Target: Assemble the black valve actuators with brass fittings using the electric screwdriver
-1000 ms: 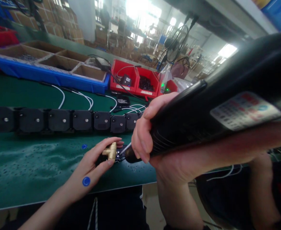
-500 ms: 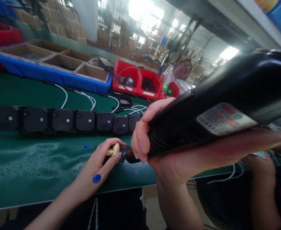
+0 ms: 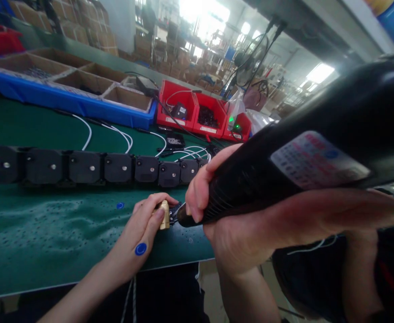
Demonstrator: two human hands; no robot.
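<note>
My right hand (image 3: pixel 237 233) is wrapped round a thick black electric screwdriver (image 3: pixel 284 134) with a printed label on its side. The tool tilts down to the left, and its tip meets a small dark part (image 3: pixel 174 214) beside my left hand. Between the thumb and fingers of my left hand (image 3: pixel 146 224) is a brass fitting (image 3: pixel 165 215), held low over the green mat against that dark part. Fingers cover much of both pieces. Behind the hands runs a row of square black housings (image 3: pixel 118 168), each with a shiny screw on its face.
A blue divided tray (image 3: pixel 82 105) and several red bins (image 3: pixel 179 120) line the back of the green bench (image 3: pixel 65 233). White cables (image 3: pixel 158 139) lie behind the housings. At the right, another person's arm (image 3: pixel 361 269) is partly visible.
The brass fitting has turned in my left hand, its crosspiece now standing more upright beside the tool tip. The screwdriver has shifted slightly, and the view has moved a little.
</note>
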